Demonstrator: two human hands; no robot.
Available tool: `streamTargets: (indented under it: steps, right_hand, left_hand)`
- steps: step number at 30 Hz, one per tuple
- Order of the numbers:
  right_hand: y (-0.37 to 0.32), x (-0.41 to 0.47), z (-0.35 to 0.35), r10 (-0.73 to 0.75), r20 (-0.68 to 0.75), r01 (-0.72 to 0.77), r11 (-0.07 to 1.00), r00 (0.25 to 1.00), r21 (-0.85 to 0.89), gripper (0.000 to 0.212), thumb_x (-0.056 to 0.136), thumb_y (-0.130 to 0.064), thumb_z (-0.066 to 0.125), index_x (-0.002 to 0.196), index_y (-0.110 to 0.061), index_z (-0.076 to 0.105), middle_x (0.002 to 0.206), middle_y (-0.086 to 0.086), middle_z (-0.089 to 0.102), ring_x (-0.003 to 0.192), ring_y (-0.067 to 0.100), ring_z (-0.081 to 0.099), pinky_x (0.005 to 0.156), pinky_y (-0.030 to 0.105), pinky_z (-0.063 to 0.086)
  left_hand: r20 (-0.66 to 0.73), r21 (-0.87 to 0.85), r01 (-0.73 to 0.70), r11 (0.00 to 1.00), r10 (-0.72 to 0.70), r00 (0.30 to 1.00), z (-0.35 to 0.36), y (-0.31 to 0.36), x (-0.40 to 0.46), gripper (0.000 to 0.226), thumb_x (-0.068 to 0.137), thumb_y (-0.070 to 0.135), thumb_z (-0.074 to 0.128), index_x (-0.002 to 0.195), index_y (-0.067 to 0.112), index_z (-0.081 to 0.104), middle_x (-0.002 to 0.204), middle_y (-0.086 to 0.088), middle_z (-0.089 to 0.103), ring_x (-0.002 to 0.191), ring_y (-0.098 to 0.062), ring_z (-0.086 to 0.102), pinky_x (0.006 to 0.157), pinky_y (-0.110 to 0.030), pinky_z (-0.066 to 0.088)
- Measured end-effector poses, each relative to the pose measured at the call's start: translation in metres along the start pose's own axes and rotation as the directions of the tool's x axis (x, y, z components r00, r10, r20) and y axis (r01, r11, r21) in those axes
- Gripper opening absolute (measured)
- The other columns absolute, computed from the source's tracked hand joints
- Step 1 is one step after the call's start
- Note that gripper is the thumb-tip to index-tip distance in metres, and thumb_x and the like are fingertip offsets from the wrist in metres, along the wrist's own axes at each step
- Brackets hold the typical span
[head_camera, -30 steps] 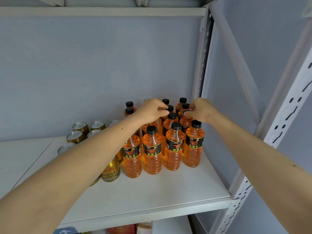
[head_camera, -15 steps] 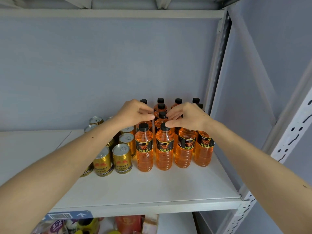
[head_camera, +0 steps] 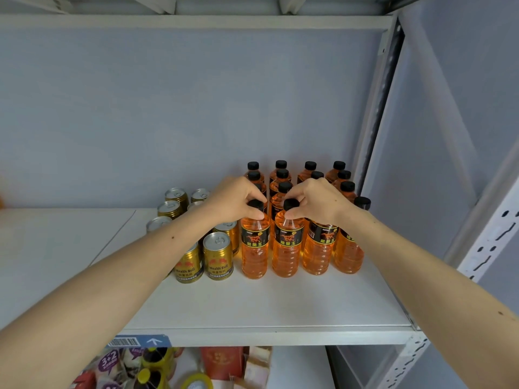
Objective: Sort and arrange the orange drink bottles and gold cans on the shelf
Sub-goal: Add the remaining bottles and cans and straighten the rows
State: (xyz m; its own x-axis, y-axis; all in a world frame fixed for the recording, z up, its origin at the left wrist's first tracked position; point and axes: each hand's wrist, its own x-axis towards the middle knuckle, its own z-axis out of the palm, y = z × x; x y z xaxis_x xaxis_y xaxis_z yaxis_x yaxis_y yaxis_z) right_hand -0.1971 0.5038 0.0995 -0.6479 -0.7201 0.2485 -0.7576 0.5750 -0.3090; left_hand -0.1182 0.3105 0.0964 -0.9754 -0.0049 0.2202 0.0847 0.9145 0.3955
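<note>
1. The white metal shelf board (head_camera: 269, 304) carries all the stock towards its right end, close to the grey perforated upright (head_camera: 373, 130); this leaves its front strip bare.
2. The clear plastic bottles of orange drink with black caps (head_camera: 317, 248) stand upright in four files running front to back, labels forward, touching or nearly so; the block appears largely sorted.
3. The short gold cans with silver pull-tab lids (head_camera: 217, 256) stand just left of the bottles in their own files, partly hidden by the left forearm.
4. The left hand (head_camera: 233, 199) pinches the cap of the leftmost front bottle (head_camera: 254, 248), fingers curled round it; judged a squaring of the front row.
5. The right hand (head_camera: 317, 202) pinches the cap of the second front bottle (head_camera: 288, 248) likewise, thumb and fingertips clamped on it.
</note>
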Motion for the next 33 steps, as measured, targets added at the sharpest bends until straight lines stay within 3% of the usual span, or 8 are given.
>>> streamTargets:
  steps: [10,16,25,33]
  right_hand:
    - [-0.007,-0.002,0.001,0.011,0.008,-0.01,0.999,1.0,-0.04,0.043,0.081,-0.033,0.073,0.12,-0.017,0.065,0.107,0.005,0.07,0.089,0.02,0.067,0.074,0.04,0.058]
    - [-0.013,-0.004,0.0,0.007,-0.037,-0.009,0.998,0.999,-0.06,0.06,0.079,-0.043,0.072,0.131,-0.019,0.055,0.124,0.003,0.064,0.109,0.022,0.062,0.085,0.044,0.055]
    - [-0.068,0.01,0.016,-0.067,-0.135,0.059,0.997,0.989,-0.058,0.054,0.081,-0.041,0.071,0.128,-0.018,0.058,0.126,0.003,0.063,0.111,0.023,0.06,0.089,0.042,0.053]
    - [-0.129,0.021,0.062,-0.088,-0.152,0.084,0.996,0.984,-0.033,0.042,0.081,-0.032,0.072,0.118,-0.015,0.064,0.113,0.006,0.068,0.101,0.023,0.063,0.082,0.039,0.054]
  left_hand:
    - [-0.003,-0.017,0.006,1.0,-0.006,1.0,0.0,0.0,-0.006,0.053,0.076,0.023,0.077,0.127,0.021,0.06,0.134,-0.001,0.057,0.114,-0.017,0.058,0.082,-0.02,0.042]
    - [-0.018,-0.175,0.042,0.984,-0.046,0.999,-0.002,-0.008,-0.018,0.061,0.076,0.014,0.077,0.132,0.016,0.054,0.132,-0.003,0.058,0.115,-0.014,0.058,0.087,-0.021,0.043]
    - [-0.057,-0.204,0.097,0.974,-0.11,0.992,-0.035,-0.069,-0.058,0.057,0.075,0.023,0.078,0.128,0.018,0.058,0.129,0.001,0.061,0.115,-0.01,0.057,0.093,-0.024,0.043]
    - [0.035,-0.102,0.121,0.987,-0.118,0.992,-0.049,-0.142,-0.092,0.061,0.075,0.03,0.078,0.131,0.02,0.056,0.136,0.001,0.055,0.125,-0.014,0.049,0.094,-0.022,0.035]
